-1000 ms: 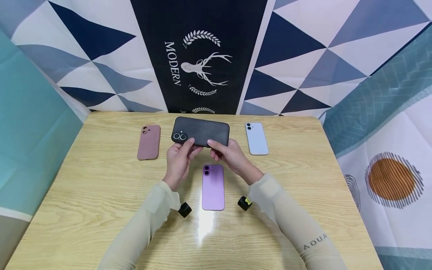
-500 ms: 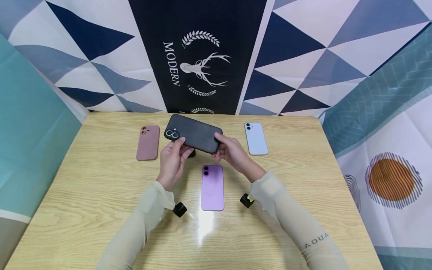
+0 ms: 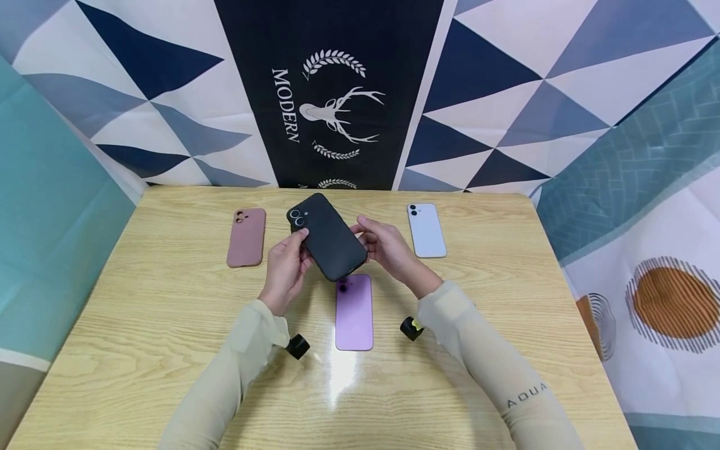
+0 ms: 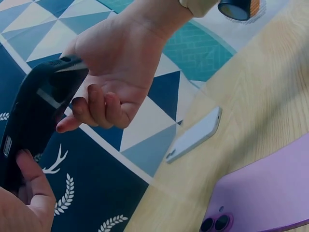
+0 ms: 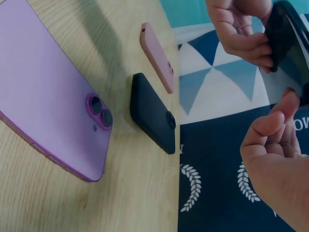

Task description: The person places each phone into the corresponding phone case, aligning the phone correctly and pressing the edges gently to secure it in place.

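Your left forearm [image 3: 225, 381] and right forearm [image 3: 497, 372] reach forward, angling inward toward each other. Your left hand [image 3: 285, 265] pinches, its thumb laid on top and its fingers underneath. Your right hand [image 3: 392, 252] sits apart from it, palm turned inward, thumb raised and fingers loosely curled.

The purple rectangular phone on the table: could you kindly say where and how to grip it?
I'd probably pinch the purple rectangular phone across its long edges, near its lens-free end, coming from above on the near side: it lies flat, and the held black rectangular phone overlaps its lens corner in the head view.
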Available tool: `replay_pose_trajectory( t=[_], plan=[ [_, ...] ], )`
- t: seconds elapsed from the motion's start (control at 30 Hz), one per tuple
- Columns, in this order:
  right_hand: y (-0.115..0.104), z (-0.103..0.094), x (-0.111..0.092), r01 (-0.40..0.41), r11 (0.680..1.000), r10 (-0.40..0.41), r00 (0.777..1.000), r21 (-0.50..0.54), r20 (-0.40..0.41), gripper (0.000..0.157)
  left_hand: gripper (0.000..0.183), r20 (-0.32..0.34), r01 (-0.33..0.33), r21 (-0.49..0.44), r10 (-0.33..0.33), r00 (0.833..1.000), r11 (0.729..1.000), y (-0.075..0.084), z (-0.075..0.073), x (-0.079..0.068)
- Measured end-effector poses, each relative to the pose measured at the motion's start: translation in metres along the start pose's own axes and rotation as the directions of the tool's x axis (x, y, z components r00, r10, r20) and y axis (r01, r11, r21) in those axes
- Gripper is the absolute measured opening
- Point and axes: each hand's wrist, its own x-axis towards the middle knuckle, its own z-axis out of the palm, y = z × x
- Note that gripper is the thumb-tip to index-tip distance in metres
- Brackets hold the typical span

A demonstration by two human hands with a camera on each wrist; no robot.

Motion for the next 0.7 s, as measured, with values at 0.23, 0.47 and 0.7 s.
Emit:
replay_pose_trajectory(
  t=[0.23,0.47,0.7],
  plan=[
    [0.0,0.0,-0.002,0.015,0.999,-0.015,1.0,-0.047,-0.003,0.035,0.032,0.051,0.046,0.154,-0.054,0.997,0.987,-0.002,-0.004,-0.004],
    [0.0,-0.002,-0.006,0.019,0.999,-0.02,1.0,-0.035,-0.023,0.027,0.027,0.111,0.104,0.287,-0.141,0.984,0.952,-0.003,-0.005,-0.008],
    [0.001,-0.002,-0.008,0.005,1.0,-0.006,0.999,-0.019,-0.048,0.022,0.028,0.165,0.121,0.354,-0.189,0.968,0.928,-0.002,-0.007,-0.012]
  ],
)
